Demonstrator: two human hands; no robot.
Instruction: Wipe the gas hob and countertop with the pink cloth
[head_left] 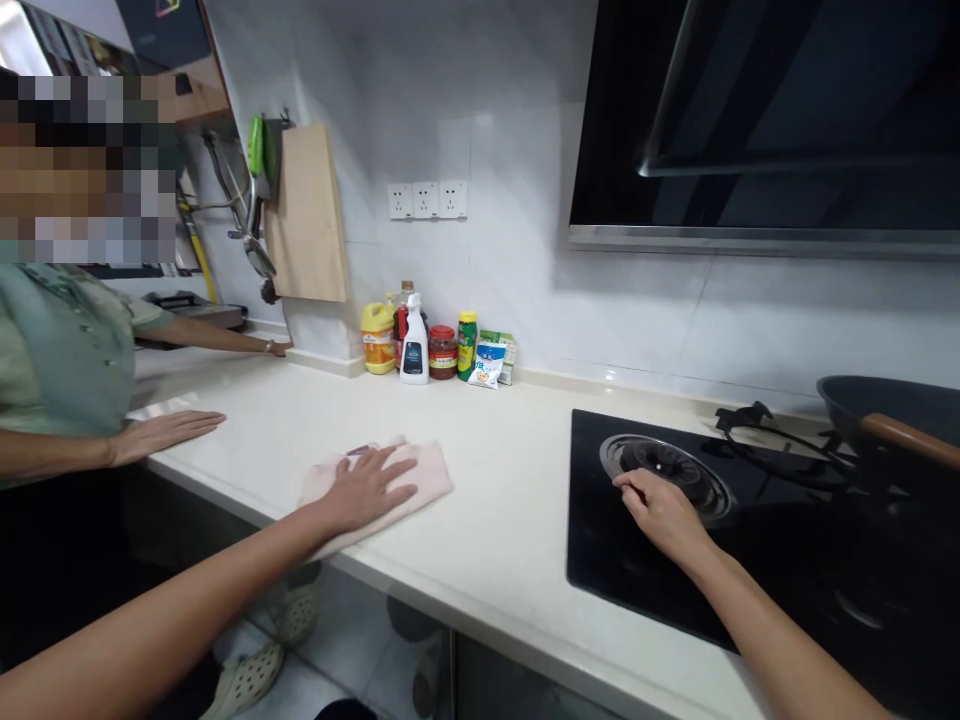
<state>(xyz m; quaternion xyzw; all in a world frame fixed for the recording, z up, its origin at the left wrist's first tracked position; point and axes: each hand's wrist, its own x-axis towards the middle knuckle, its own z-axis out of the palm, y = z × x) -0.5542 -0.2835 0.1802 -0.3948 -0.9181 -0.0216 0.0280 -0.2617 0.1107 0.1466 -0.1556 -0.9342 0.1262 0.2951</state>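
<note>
My left hand (367, 488) lies flat with spread fingers on a pale pink cloth (431, 470) near the counter's front edge. The cloth is spread out, and one corner hangs slightly over the edge. My right hand (664, 510) is over the black glass hob (600, 540), beside the left burner (705, 480). Its fingers are curled in and nothing shows between them. The white counter (502, 540) runs between my two hands.
A co-worker's hand (169, 430) rests on the counter at left; their other arm reaches toward the wall. Along the wall stand a spray bottle (415, 345), a yellow jug (378, 340) and a red-lidded jar (443, 355). A wok (892, 400) sits right, below a range hood (750, 130).
</note>
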